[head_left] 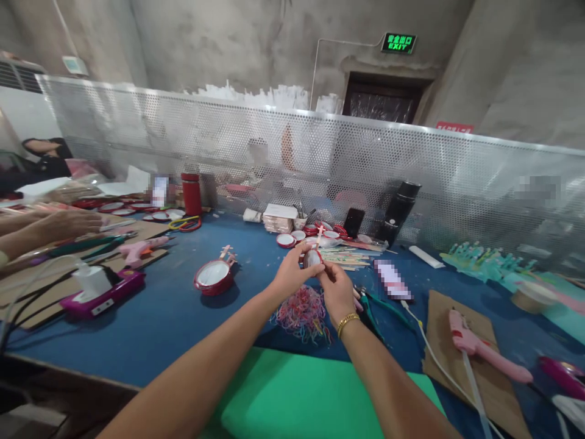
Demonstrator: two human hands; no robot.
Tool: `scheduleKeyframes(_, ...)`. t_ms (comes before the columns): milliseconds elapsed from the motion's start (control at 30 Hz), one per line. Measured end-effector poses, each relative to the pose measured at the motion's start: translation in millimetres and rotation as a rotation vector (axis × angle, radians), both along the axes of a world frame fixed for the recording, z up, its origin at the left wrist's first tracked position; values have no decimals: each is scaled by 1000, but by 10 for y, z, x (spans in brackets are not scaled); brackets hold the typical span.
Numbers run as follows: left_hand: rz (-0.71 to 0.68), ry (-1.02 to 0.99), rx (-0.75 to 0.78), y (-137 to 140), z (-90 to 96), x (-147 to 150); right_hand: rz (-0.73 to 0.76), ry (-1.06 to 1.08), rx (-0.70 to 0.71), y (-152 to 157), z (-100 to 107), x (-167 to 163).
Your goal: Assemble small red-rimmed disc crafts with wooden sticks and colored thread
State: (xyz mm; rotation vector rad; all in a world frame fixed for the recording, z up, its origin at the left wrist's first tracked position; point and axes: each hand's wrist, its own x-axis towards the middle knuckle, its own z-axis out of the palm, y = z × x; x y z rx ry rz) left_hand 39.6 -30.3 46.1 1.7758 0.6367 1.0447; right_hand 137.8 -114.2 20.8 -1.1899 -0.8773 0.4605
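Both the left hand (295, 269) and right hand (337, 292) pinch a small disc (313, 259) above the counter (169, 332) near tangled thread (301, 310), seemingly mid-assembly, so the next move calls for steady handling.

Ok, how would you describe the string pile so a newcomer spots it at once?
On the blue table, find the bright green sheet at the bottom of the view. Just beyond it, below the left hand and right hand, lies the string pile. Its loose tangle of mixed-colour, mostly pinkish strands sets it apart from the straight sticks farther back.
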Motion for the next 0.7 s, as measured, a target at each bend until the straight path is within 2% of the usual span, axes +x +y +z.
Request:
scheduleKeyframes(433, -66, -100, -175, 74, -72, 33, 56, -17, 23, 9, 25, -32)
scheduleKeyframes(567, -26, -175, -232, 76, -7, 4, -31, -44, -6, -10, 50, -42)
scheduleKeyframes(700, 54, -182, -139, 145, 1, -19, -109, -68, -25, -26, 57, -41)
